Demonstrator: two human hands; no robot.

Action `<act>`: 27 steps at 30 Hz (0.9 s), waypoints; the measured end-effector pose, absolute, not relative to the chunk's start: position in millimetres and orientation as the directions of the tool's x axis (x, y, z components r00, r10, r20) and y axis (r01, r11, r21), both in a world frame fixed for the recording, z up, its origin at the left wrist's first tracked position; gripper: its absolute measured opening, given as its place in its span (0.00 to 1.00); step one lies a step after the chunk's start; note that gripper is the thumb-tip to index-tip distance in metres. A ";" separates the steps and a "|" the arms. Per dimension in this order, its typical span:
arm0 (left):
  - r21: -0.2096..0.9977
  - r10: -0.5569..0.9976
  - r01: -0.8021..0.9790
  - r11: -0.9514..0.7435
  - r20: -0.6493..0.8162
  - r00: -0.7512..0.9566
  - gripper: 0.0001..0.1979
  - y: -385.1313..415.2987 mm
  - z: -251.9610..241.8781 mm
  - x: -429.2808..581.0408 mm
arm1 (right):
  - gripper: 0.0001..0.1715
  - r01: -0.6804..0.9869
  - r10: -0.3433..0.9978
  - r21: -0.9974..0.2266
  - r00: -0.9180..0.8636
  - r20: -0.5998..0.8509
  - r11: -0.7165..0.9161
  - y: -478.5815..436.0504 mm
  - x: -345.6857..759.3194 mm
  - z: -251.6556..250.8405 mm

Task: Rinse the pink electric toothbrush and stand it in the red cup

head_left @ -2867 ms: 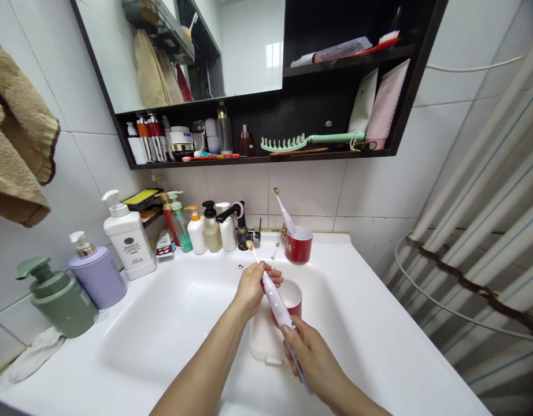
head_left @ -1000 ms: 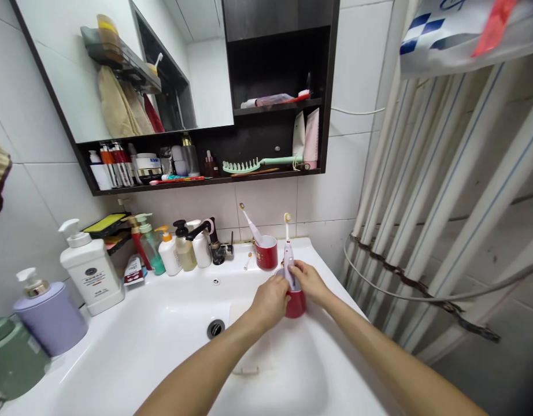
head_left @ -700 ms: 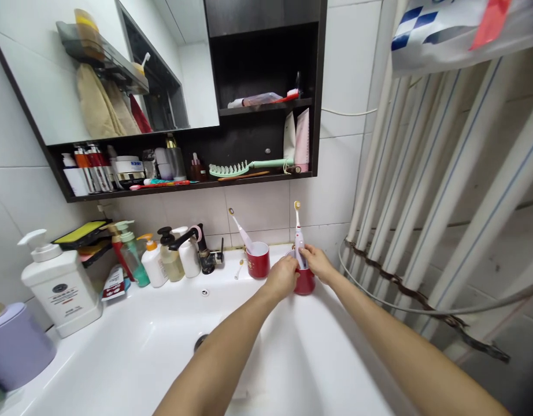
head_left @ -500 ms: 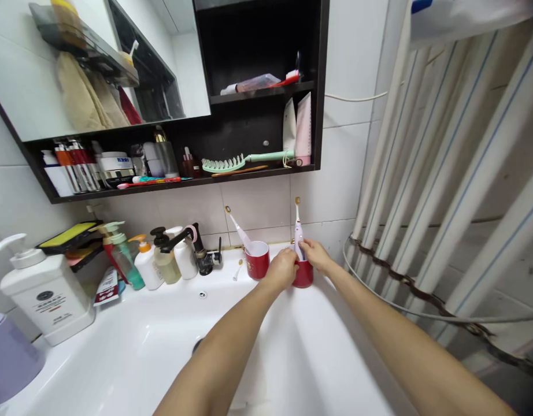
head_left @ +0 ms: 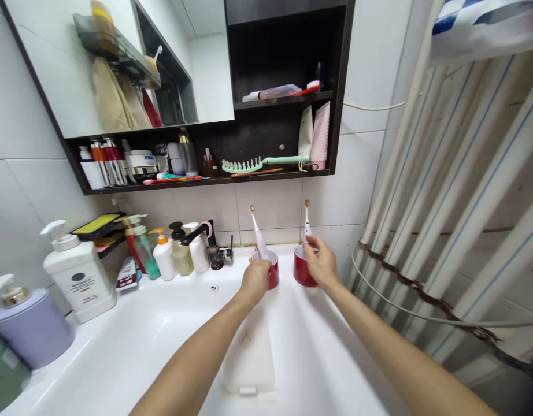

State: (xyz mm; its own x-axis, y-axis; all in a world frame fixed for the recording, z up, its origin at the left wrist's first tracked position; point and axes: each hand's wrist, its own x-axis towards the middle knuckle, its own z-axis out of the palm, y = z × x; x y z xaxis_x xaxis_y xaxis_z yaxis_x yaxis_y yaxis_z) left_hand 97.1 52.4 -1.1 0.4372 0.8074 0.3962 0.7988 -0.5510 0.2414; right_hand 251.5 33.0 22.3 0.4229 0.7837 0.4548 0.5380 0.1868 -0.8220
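Two red cups stand on the sink's back ledge, each with a pale electric toothbrush in it. My left hand (head_left: 254, 278) is closed on the rim and side of the left red cup (head_left: 273, 276), partly covering it. The left electric toothbrush (head_left: 259, 240) leans to the left, head up. At the right red cup (head_left: 302, 268), my right hand (head_left: 322, 263) has its fingers bent around the handle of the right electric toothbrush (head_left: 307, 226), which stands nearly upright. The lower part of that handle is hidden by the fingers and cup.
A white case (head_left: 249, 361) lies in the white sink (head_left: 132, 346). Left of the black faucet (head_left: 214, 254) stand several pump bottles (head_left: 165, 257). Above hangs a dark cabinet (head_left: 288, 124) with a green hairbrush (head_left: 244, 166). White pipes (head_left: 461, 173) run along the right.
My left hand has moved left from the right cup to the left cup and closed on it. My right hand stays at the right toothbrush. The view has shifted a little left.
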 end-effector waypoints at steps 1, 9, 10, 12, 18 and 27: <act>0.244 0.798 0.787 -0.566 0.401 0.450 0.10 43.0 -5.7 90.4 | 0.22 0.550 0.810 -0.810 0.371 0.454 0.201 28.5 238.7 18.8; 0.329 0.815 0.749 -0.575 0.306 0.492 0.10 -27.0 -41.8 50.5 | 0.24 0.616 0.974 -0.766 -0.004 0.228 0.182 10.6 162.5 -29.8; 0.341 0.816 0.743 -0.576 0.303 0.493 0.10 -31.3 -44.3 47.7 | 0.23 0.622 0.978 -0.761 -0.043 0.202 0.185 9.1 157.9 -33.2; 0.366 0.816 0.730 -0.577 0.305 0.491 0.11 -36.9 -47.7 43.2 | 0.19 0.634 0.980 -0.747 -0.107 0.169 0.198 5.7 151.1 -36.3; 0.413 0.814 0.702 -0.580 0.328 0.480 0.12 -42.7 -47.6 39.7 | 0.13 0.689 0.982 -0.700 -0.099 0.163 0.185 -0.8 139.5 -33.2; 0.507 0.803 0.627 -0.592 0.435 0.407 0.11 -39.3 -52.3 28.8 | 0.12 0.587 0.941 -0.764 0.013 0.338 0.267 -7.9 140.5 0.0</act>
